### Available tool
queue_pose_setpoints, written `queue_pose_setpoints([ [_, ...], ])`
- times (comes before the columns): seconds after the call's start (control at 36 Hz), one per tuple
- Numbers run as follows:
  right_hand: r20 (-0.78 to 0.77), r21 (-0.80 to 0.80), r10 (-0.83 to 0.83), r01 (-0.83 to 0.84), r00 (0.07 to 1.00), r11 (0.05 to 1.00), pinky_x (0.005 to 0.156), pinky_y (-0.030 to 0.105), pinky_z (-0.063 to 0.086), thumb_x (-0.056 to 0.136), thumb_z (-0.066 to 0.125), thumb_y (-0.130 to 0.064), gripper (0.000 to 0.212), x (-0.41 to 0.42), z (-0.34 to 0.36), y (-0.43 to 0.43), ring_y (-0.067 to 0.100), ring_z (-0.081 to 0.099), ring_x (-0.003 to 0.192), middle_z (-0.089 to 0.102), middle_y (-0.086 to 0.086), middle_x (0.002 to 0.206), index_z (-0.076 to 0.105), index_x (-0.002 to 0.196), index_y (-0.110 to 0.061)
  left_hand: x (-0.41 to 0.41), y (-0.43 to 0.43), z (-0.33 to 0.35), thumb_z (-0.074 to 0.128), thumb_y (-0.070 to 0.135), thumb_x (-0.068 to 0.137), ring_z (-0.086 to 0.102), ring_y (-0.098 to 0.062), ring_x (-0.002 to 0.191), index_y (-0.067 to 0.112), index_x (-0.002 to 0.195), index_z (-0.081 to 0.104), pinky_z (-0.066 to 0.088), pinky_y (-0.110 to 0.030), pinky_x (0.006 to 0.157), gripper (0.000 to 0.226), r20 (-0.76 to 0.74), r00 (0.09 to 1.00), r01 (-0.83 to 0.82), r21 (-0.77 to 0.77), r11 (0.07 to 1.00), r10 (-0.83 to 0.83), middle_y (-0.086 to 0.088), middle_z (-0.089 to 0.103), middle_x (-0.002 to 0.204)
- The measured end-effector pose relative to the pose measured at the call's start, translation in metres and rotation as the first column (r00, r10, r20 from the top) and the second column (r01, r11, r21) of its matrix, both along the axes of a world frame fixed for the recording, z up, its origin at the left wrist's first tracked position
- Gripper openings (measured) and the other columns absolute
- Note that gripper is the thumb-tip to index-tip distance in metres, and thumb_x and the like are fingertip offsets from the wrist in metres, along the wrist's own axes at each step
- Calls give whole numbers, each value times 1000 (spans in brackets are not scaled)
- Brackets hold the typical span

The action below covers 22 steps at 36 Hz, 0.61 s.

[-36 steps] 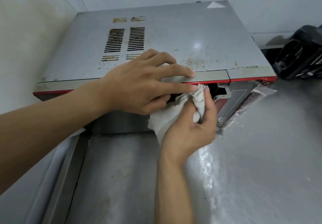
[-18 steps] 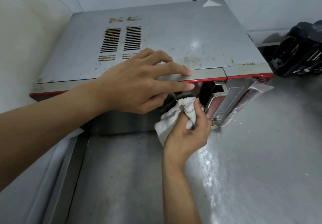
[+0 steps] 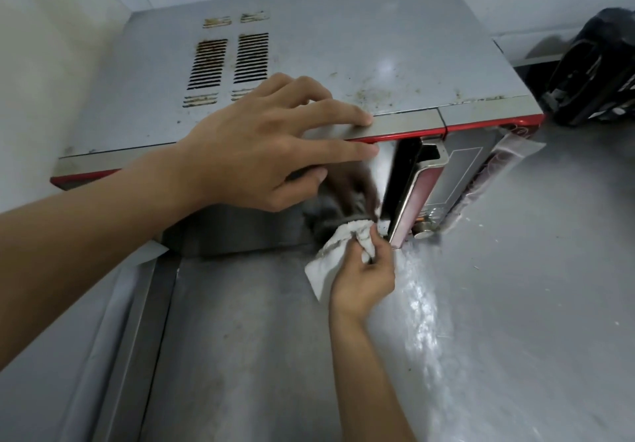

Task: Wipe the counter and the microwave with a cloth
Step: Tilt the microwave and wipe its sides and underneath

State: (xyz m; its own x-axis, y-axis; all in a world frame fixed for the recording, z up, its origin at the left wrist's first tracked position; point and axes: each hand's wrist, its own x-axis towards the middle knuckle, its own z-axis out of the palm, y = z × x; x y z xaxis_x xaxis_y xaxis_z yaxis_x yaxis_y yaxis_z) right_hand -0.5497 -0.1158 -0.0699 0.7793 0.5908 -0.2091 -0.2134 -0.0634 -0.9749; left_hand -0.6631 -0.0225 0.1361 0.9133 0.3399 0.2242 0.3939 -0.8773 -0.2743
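A silver microwave (image 3: 343,46) with red trim and a stained top stands at the back of the steel counter (image 3: 515,304). My left hand (image 3: 268,146) rests on the microwave's top front edge, fingers straight, thumb hanging over the door. A crumpled white cloth (image 3: 335,252) is gripped by my right hand (image 3: 364,273), which presses it against the bottom of the door front, close to the handle and the control panel (image 3: 446,187). My hand's reflection shows in the shiny door above the cloth.
A black appliance (image 3: 598,70) sits on the counter to the right of the microwave. A loose plastic film (image 3: 498,166) hangs off the control panel. A wall stands close on the left, and a raised counter edge (image 3: 137,338) runs along the lower left.
My right hand has slid the cloth down the door front from the top edge to the bottom. My left hand has stayed on the microwave's top edge.
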Motion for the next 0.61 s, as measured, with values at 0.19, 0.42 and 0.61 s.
queue_pose_setpoints([
  [0.19,41,86,82,-85,996,993,97,27,52,91,71,-5,36,4,12,-2,10,68,107,73,-10,106,71,103,-38,0,1,0,53,23,101,55,-39,118,21,148,59,45,-54,95,47,-7,1000,7,1,1000,-7,-10,55,151],
  [0.42,392,-43,186,-184,901,982,88,1,36,87,76,1,21,7,-7,-6,8,59,97,70,4,103,71,105,-8,1,-1,2,56,23,100,56,-39,117,20,147,60,46,-55,93,47,-1,1000,1,-7,1000,-1,-10,56,150],
  [0.61,436,76,124,-174,891,982,91,16,48,91,73,1,20,10,16,-3,11,64,102,68,-1,103,73,110,-6,2,0,2,57,22,98,59,-40,117,19,146,62,47,-53,92,48,-3,1000,3,-12,1000,-3,-10,56,151],
])
